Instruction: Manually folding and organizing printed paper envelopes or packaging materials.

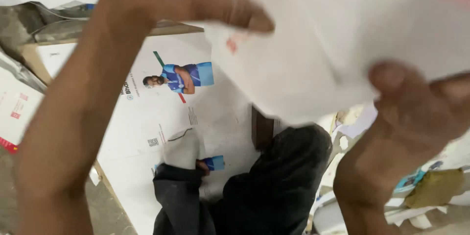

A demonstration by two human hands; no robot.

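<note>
A white sheet (313, 53) fills the upper right of the view, held up close to the camera and blurred. The left hand (196, 0) pinches its upper edge, thumb pressed onto the face of the sheet. The right hand (416, 112) grips its lower right edge, thumb on top. Below lies a large white printed board (147, 117), with the person's dark trouser legs (274, 186) over it and paper scraps (421, 205) at right.
</note>
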